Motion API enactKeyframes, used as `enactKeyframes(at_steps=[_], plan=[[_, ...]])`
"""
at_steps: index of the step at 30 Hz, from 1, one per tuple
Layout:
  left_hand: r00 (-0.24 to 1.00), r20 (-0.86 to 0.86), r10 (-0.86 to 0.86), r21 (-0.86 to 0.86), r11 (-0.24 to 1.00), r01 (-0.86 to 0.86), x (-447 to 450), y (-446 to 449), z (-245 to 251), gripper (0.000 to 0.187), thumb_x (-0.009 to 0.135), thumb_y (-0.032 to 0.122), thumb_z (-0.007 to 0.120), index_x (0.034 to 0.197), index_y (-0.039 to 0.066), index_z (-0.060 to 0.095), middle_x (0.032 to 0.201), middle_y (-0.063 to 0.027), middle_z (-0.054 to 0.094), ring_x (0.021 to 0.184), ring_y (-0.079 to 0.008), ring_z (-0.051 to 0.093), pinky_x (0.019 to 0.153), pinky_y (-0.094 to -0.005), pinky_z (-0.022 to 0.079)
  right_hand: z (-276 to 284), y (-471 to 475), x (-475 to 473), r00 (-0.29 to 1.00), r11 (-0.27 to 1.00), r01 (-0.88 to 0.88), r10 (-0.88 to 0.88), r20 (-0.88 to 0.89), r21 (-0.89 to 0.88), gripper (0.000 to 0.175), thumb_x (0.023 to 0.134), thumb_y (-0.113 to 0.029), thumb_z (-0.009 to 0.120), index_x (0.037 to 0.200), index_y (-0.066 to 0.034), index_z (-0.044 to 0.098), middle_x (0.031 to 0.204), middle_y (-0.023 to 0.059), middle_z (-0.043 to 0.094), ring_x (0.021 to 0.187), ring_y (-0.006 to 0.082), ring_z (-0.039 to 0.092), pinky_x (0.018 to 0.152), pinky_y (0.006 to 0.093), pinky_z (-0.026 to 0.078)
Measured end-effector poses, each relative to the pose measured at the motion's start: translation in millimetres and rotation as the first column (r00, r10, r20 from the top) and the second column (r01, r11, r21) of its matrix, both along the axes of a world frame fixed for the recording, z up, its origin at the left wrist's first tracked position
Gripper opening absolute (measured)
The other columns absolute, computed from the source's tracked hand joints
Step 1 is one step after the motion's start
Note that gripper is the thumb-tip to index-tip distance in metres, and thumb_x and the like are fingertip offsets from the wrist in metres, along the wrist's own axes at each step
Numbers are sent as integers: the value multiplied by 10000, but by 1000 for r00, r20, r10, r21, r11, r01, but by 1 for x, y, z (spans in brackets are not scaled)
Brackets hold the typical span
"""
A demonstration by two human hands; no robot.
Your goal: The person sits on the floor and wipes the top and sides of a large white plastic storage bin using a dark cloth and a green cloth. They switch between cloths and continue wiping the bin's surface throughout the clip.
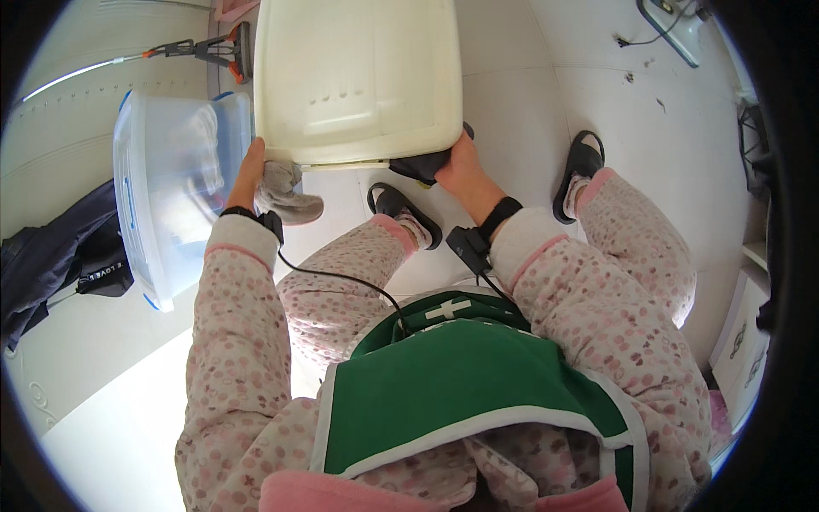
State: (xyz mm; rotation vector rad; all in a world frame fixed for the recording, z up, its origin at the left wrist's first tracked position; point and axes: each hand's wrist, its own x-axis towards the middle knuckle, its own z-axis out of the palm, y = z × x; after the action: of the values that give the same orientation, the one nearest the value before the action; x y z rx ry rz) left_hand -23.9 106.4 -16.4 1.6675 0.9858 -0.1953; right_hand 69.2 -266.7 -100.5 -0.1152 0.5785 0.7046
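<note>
A cream plastic board, probably a lid or tray (pixel 358 83), spans the top centre between my hands. My left hand (pixel 247 173) grips its near left corner, with grey fuzzy cloth (pixel 281 192) hanging beside the fingers. At the near right corner my right hand (pixel 462 168) holds the board, and a black cloth item (pixel 419 166) sticks out from under the edge next to it. What lies beneath the board is hidden. Both wrists wear black straps with small devices and cables.
To the left stands a clear plastic storage box (pixel 169 192) with blue latches, with dark clothing (pixel 57 256) beyond it. A mop with an orange and grey head (pixel 240 52) leans at upper left. My slippered feet rest on the tiled floor (pixel 512 102). A white appliance base with a cable (pixel 678 25) is at upper right.
</note>
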Motion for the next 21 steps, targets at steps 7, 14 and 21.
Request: enactKeyframes(at_steps=[7,14,21], plan=[[979,-184,92,-35,994,-100,12,-20,23,541,894,421,453,1217,-12,421,1166,-124,513,1011,-220,525,891,-345,408,7,-8,3,999,983,-44,41,-23,-179,282,887,-257,466,1080,-59,522,1097,78,569,997,214,555,877,353,464],[995,-94,-14,-335,942,-18,3,-64,11,559,853,458,524,1186,16,442,1131,-104,539,996,-214,543,854,-342,451,-2,-56,54,997,967,24,-3,81,-253,309,882,-263,488,1082,-32,534,1100,88,570,980,223,567,863,358,466],[997,-78,15,-734,676,-68,47,-219,8,433,876,452,476,998,48,570,897,-86,613,810,-200,594,718,-357,503,-14,-102,149,945,944,202,-119,304,-260,369,937,-280,381,1179,-16,467,1173,102,533,1042,218,525,937,350,409]])
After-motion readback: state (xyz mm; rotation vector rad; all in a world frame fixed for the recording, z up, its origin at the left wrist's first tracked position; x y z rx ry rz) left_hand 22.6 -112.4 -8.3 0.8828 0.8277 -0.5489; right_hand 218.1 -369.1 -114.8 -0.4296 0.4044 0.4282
